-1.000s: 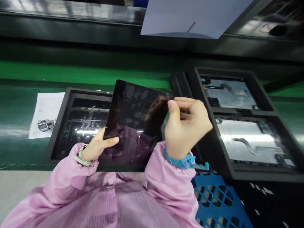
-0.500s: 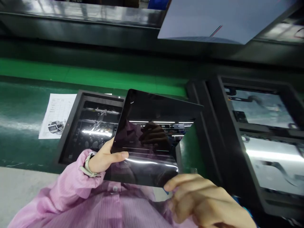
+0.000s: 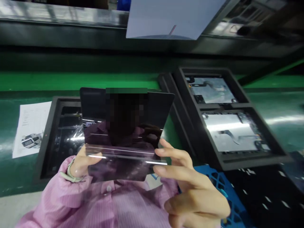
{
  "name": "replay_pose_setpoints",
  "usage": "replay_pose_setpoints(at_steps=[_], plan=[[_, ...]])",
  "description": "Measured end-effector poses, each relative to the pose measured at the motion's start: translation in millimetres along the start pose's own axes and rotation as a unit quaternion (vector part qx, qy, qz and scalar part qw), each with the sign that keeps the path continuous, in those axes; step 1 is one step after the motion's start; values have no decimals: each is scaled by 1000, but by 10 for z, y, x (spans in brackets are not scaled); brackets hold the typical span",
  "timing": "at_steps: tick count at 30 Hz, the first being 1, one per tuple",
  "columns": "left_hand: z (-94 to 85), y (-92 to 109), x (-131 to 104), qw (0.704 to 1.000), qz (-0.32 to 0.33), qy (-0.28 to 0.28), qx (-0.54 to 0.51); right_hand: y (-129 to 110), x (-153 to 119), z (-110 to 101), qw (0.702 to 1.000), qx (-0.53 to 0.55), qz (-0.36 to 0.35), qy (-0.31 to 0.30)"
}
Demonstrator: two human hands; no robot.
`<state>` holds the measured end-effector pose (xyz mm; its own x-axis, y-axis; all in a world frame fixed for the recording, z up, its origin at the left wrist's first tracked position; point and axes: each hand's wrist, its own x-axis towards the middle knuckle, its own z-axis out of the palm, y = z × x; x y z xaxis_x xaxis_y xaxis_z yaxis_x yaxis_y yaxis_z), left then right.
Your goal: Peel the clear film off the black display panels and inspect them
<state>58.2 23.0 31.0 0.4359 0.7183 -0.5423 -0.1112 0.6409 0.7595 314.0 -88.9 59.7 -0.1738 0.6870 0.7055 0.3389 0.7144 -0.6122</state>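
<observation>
A glossy black panel [image 3: 123, 133] is held up in front of my chest, with a clear film strip across its lower part that reflects light. My left hand [image 3: 83, 160] grips its left edge, thumb on the front and the other fingers hidden behind. My right hand [image 3: 190, 183] is at the lower right edge, its fingertips on or close to the film, fingers bent and partly apart. Whether it pinches the film is unclear. Behind the panel at the left lies a dark foam tray [image 3: 48, 139] with a film-covered black panel in it.
Right of the panel, a black foam tray [image 3: 239, 166] holds two silvery units with dark cables. A printed sheet [image 3: 30, 126] with a metal device [image 3: 32, 141] lies at the left. Below the right tray are a blue crate [image 3: 211, 174] and a dark surface.
The view has shifted right. The panel is turned more squarely toward me, and my right hand has moved up along its right side from the lower corner. The film strip looks raised.
</observation>
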Motion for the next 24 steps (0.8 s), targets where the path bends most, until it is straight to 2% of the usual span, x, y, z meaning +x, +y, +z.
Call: replay_pose_setpoints(at_steps=[1, 4, 10, 13, 16, 19, 22, 24], plan=[[11, 24, -12, 1000, -4, -1, -9, 2, 3, 6, 1000, -1, -14, -7], [9, 41, -29, 1000, 0, 3, -19, -23, 5, 23, 1000, 1, -1, -24], [-71, -28, 35, 998, 46, 33, -16, -114, 76, -4, 998, -45, 4, -32], [-5, -4, 93, 997, 27, 64, -27, -136, 268, -24, 994, -103, 19, -1], [138, 61, 148, 990, 46, 121, -54, -79, 595, -8, 993, -96, 73, 10], [254, 121, 213, 986, 42, 148, -61, 121, 969, 34, 981, 1, 193, 34], [253, 141, 285, 986, 4, 154, -65, 499, 1275, 97, 922, 196, 329, 47], [186, 125, 330, 987, -2, 157, -45, 862, 1422, 175, 901, 235, 360, 56]])
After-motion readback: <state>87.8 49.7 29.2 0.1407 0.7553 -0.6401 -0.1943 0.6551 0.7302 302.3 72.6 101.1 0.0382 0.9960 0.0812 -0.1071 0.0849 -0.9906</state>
